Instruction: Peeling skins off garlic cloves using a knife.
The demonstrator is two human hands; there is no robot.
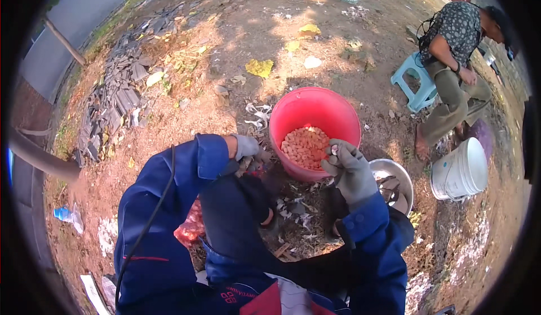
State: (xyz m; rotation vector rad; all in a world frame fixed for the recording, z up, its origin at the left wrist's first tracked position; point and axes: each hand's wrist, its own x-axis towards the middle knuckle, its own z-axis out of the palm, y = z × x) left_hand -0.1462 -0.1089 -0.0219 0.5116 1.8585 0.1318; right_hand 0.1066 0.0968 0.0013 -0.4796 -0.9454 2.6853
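A red bucket (284,109) stands on the ground in front of me, with many small orange-tan pieces (304,147) in its bottom. My right hand (354,174), in a grey glove, is at the bucket's near right rim. Its thumb and fingers pinch a small whitish piece with a dark pinkish spot (335,149); its kind is not clear. To the left of the bucket is my left hand (248,147), gloved in grey too. Its fingers point down into shadow, and what they hold, if anything, I cannot make out.
Right of the bucket sits a metal bowl (409,186) with brownish things in it. Beyond are a white bucket (461,170) and a person (459,44) on a light blue stool (416,84). A red mesh bag (190,225) lies by my left leg. Broken tiles (115,106) lie at left.
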